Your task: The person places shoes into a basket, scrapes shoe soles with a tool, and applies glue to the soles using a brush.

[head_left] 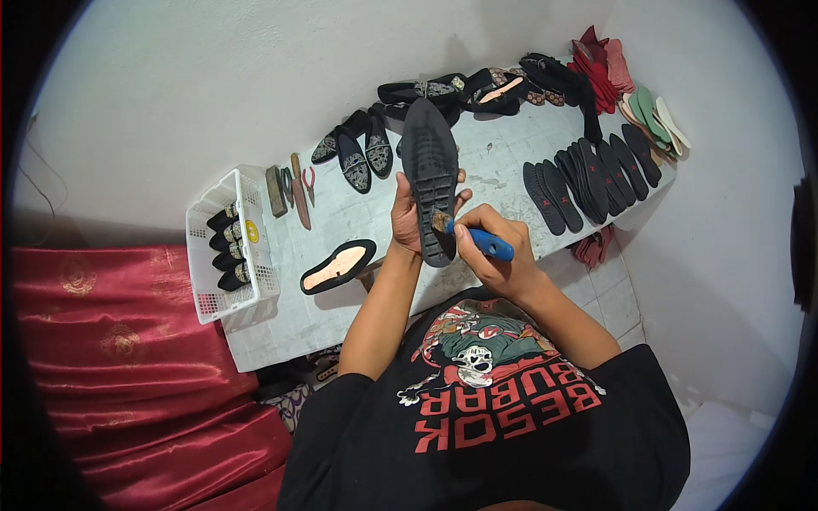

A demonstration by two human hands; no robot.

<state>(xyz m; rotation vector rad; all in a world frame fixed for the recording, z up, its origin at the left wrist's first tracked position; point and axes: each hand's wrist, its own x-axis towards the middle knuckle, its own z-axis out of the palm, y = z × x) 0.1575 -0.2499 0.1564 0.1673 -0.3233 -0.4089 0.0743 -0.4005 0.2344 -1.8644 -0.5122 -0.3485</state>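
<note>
In front of my chest, my left hand (405, 217) is closed round a black shoe sole (429, 153), held with its pointed toe away from me and its ribbed inner face up. A brush (491, 245) with a blue handle is gripped in my right hand (504, 264). Its bristles rest on the heel half of the sole. Left of my left forearm, a black shoe upper (338, 266) lies bottom up on the table, showing a pale insole board.
Black soles (588, 183) are lined up at the table's right. Patterned black loafers (354, 157) stand along the back, near hand tools (298, 192). A white basket (264, 289) holding shoes sits at the left edge. Colored insoles (652, 119) and red pieces (596, 72) fill the far right corner.
</note>
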